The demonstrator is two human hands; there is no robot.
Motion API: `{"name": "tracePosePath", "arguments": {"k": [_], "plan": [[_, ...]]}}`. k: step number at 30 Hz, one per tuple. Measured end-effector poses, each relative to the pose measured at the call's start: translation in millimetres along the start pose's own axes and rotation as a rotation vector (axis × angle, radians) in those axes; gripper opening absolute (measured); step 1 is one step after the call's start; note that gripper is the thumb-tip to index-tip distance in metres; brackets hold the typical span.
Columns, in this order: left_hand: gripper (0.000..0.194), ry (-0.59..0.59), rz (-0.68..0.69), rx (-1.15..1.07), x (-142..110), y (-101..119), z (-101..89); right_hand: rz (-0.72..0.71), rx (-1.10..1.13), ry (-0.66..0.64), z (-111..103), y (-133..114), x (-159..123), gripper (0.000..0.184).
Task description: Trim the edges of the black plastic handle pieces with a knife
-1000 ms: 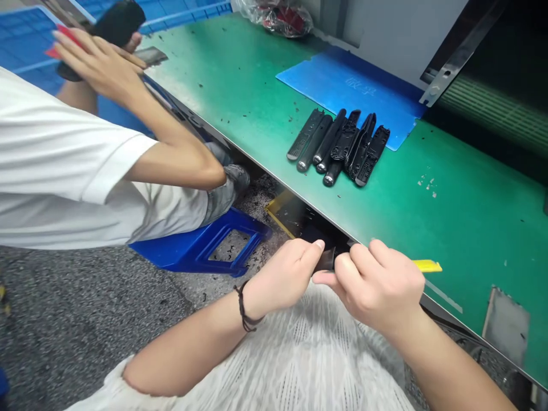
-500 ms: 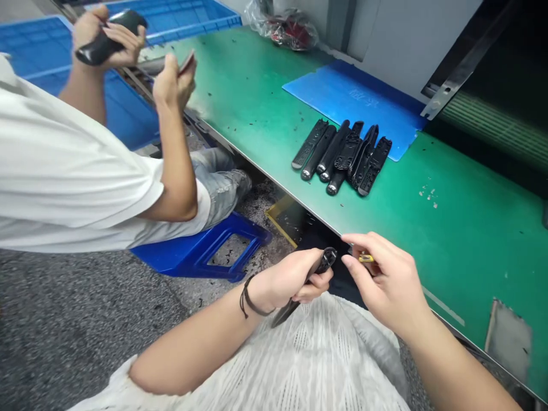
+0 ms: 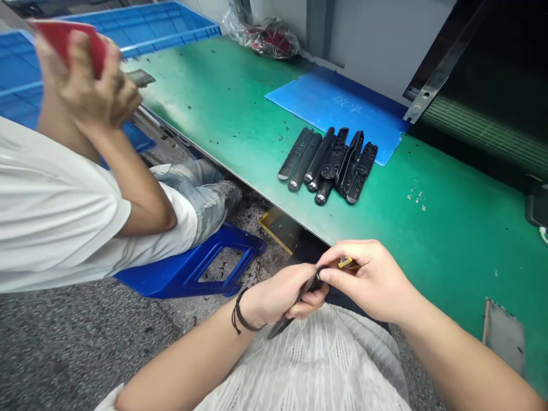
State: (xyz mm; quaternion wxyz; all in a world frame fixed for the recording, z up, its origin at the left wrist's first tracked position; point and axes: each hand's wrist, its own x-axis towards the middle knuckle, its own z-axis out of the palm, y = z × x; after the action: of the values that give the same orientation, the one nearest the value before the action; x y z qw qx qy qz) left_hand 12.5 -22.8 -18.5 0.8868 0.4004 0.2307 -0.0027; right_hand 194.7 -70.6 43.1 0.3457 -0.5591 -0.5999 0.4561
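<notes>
In the head view, low in the middle, my left hand (image 3: 291, 291) is wrapped round a long black plastic shell (image 3: 280, 327), tilted with its far end up. My right hand (image 3: 372, 279) has come up to that end, thumb and forefinger touching its rim. A small tool with a yellow part (image 3: 348, 262) sits in the curled fingers of my right hand; its working end is hidden. On the green table beyond lie several black plastic shells (image 3: 323, 157), side by side, some with their ribbed insides showing.
A blue sheet (image 3: 329, 97) lies behind the shells. At left a co-worker's hand (image 3: 100, 91) holds something red (image 3: 71, 37) above the table edge. Blue crates (image 3: 171, 23), a blue stool (image 3: 171, 274), a plastic bag (image 3: 274, 40) and a grey plate (image 3: 505, 337) are about.
My right hand has moved left onto the end of the black shell, closing the gap between the hands. The co-worker's hands have shifted left, and a red object now shows there.
</notes>
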Motion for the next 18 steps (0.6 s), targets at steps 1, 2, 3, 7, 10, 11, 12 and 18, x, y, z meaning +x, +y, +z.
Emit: {"name": "tracePosePath", "arguments": {"k": [1, 2, 3, 7, 10, 11, 12, 18], "plan": [[0.055, -0.043, 0.022, 0.026, 0, -1, -4.2, 0.040, 0.043, -0.029, -3, 1, 0, 0.005], [0.060, -0.095, 0.061, 0.055, -2, -2, -9.2, 0.093, 0.103, -0.056, -6, 2, 0, 0.006], [0.065, -0.154, 0.103, 0.091, -4, -2, -14.8, 0.147, 0.168, -0.071, -10, 4, 0, 0.008], [0.057, -0.265, 0.185, 0.422, -20, 8, -39.6, 0.240, 0.266, 0.007, -31, 17, -2, 0.019], [0.029, -0.057, 0.188, 0.668, -30, 23, -55.2, 0.245, 0.115, 0.160, -52, 24, -5, 0.027], [0.026, 0.067, 0.211, 0.699, -31, 31, -60.0, 0.238, 0.041, 0.218, -60, 26, -7, 0.029], [0.024, 0.199, 0.247, 0.716, -31, 40, -64.8, 0.228, -0.038, 0.276, -69, 28, -9, 0.030], [0.044, 0.943, 0.352, 1.127, -6, 118, -106.4, 0.209, -0.599, 0.529, -144, 48, -19, 0.047]]}}
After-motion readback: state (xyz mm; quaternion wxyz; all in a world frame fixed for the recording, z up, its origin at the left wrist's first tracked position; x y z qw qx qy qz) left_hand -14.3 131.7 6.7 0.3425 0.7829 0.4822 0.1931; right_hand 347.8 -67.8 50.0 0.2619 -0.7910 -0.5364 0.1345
